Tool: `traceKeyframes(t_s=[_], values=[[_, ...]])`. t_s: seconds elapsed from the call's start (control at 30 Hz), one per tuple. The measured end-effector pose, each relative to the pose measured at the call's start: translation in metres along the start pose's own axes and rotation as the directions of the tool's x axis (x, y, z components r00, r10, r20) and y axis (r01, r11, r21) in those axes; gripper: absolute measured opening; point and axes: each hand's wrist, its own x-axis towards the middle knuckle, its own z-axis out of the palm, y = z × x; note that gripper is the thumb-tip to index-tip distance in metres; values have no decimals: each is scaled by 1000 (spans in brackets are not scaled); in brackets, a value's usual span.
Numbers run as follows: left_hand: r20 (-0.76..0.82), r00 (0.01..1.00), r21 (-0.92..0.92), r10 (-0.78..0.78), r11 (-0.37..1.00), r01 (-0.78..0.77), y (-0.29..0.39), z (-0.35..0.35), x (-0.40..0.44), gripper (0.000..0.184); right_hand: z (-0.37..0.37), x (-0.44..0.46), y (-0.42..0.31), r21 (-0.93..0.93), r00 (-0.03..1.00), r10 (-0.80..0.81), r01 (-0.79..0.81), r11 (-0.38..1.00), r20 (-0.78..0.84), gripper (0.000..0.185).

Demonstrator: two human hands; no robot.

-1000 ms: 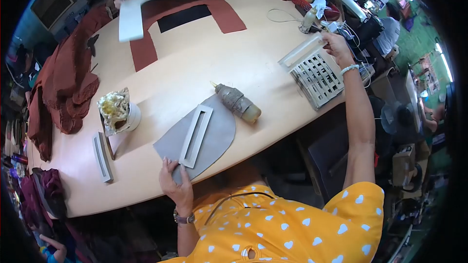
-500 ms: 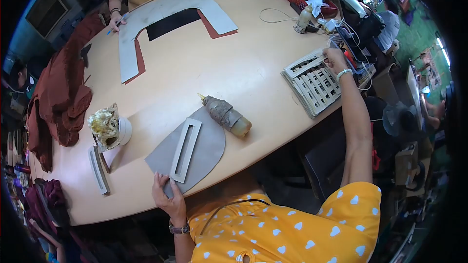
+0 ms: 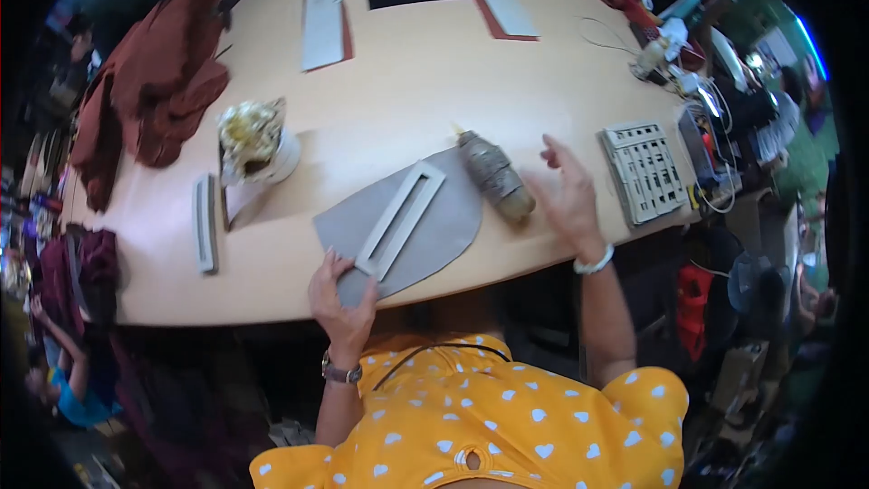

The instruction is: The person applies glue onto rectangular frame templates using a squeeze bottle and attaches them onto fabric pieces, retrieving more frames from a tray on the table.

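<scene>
On the table's near side lies a grey rounded sheet [image 3: 453, 208], with a pale slotted frame [image 3: 378, 249] slanting across it. My left hand [image 3: 344, 301] is at the sheet's lower left corner, fingers apart, thumb and fingertips touching the sheet beside the frame's lower end. A wrapped bottle [image 3: 493, 177] with a thin yellowish tip lies at the sheet's right edge. Just right of the bottle, my right hand [image 3: 566, 195] is over the table with its fingers apart and holds nothing; it is slightly blurred. Further right rests a stack of slotted pale panels [image 3: 644, 172].
A white pot [image 3: 288, 158] with a crusted top and a curved grey strip [image 3: 206, 226] are at left. Reddish-brown material [image 3: 163, 72] lies behind them. Across the table, a co-worker's hands rest on a white U-shaped template [image 3: 326, 23]. A small bottle [image 3: 647, 62] stands near cables.
My right hand has let go of the slotted panel on the stack and moved left, close to the wrapped bottle. The co-worker's template was lowered onto the reddish-brown piece. The view has shifted.
</scene>
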Motion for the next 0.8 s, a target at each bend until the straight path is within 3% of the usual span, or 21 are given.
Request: traceKeyframes(t_s=[0.03, 0.17, 0.27, 0.4, 0.53, 0.8], values=[[21, 1000, -9, -4, 1000, 4, 1, -2, 0, 67, 12, -15, -13, -101, 997, -83, 83, 991, 4, 55], [-7, 1000, -32, 26, 999, -26, 1, -2, 3, 77, 48, -41, -19, -84, 985, -109, 99, 992, -132, 59], [-25, 999, -47, 40, 998, -42, 0, -2, 4, 79, 48, -44, -28, 454, 967, 201, -111, 884, -155, 59], [-48, 998, -57, 33, 998, -36, 0, 0, 4, 78, 34, -40, -29, 722, 942, 255, -21, 692, -218, 60], [-73, 995, -82, 62, 994, -68, -1, -1, 5, 78, 31, -31, -27, 930, 938, 335, -37, 366, -94, 53], [-85, 995, -56, 59, 996, -64, -4, 2, 4, 78, 51, -21, -22, 900, 944, 314, -46, 433, -103, 38]])
